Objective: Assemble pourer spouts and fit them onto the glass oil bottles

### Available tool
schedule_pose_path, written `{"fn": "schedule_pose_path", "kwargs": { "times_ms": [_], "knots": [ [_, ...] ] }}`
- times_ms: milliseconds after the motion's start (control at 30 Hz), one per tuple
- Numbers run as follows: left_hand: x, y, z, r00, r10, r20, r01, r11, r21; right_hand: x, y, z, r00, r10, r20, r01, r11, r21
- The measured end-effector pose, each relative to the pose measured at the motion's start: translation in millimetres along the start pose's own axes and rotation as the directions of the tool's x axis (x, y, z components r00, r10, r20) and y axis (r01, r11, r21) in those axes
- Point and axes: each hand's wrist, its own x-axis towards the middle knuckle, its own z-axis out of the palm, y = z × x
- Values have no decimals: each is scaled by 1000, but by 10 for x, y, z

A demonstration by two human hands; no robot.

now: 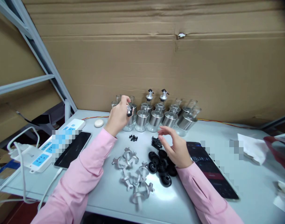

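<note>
My left hand (pixel 119 114) is closed on a small silver-and-black bottle pourer (pixel 129 110), raised in front of the glass bottles at the back. Most of the pourer is hidden by my fingers. My right hand (pixel 176 146) holds nothing, its thumb apart from the curved fingers, over a pile of small black levers (pixel 156 142). Just below it lie round black ribbed stoppers (pixel 165 179) in a heap. Several silver pourer bodies (pixel 133 177) are scattered between my forearms. A cluster of tiny black caps (pixel 133 137) sits below my left hand.
Glass bottles with steel sleeves (pixel 156 119) stand in rows at the back; two carry pourers (pixel 163 94). A phone with a timer (pixel 211 171) lies right. On the left are a power strip (pixel 45 155), a dark phone (pixel 73 149) and a white round object (pixel 99 123). Cardboard (pixel 142 62) walls the back.
</note>
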Motion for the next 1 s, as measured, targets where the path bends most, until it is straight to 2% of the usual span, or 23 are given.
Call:
{"fn": "schedule_pose_path", "kwargs": {
  "times_ms": [67,100,133,200,267,300,333,367,467,633,733,800,900,933,967,1000],
  "knots": [
    [-56,176,-17,979,31,203,-3,990,-140,4,-34,-16,999,-39,-36,38,999,-23],
    [-88,253,-10,933,79,352,11,969,-247,4,-57,-24,997,-62,-49,60,998,-31],
    [-120,316,6,859,131,494,59,935,-350,4,-82,-31,994,-91,-53,89,995,-34],
    [-174,396,55,666,189,721,258,849,-461,3,-139,-41,986,-162,-39,161,987,-25],
    [-203,414,107,505,233,831,465,738,-490,1,-189,-46,973,-228,-22,228,974,-17],
    [-209,406,131,456,266,850,540,676,-501,0,-208,-45,967,-252,-19,252,968,-16],
    [-210,392,151,435,300,849,589,618,-521,-1,-221,-42,964,-265,-21,265,964,-18],
    [-209,376,169,435,331,837,616,569,-545,-2,-228,-37,963,-269,-24,269,963,-19],
    [-209,344,217,462,384,799,642,477,-600,-3,-214,-16,967,-251,-42,250,968,-24],
    [-232,387,286,426,386,818,642,508,-574,-7,-141,6,981,-178,-81,171,981,-92],
    [-237,406,288,424,426,799,560,570,-601,-4,-117,-4,983,-171,-73,165,983,-82],
    [-233,404,270,377,453,808,533,607,-589,2,-124,-20,982,-185,-34,184,982,-36],
    [-225,403,236,274,472,838,623,577,-528,6,-152,-45,976,-220,12,219,975,25],
    [-222,406,228,255,477,841,653,557,-514,5,-159,-51,974,-227,17,227,974,26],
    [-221,412,222,254,474,843,671,541,-506,3,-161,-54,973,-230,20,230,973,19],
    [-221,419,219,272,457,847,678,534,-505,0,-159,-54,973,-230,18,230,973,6]
  ]
}}
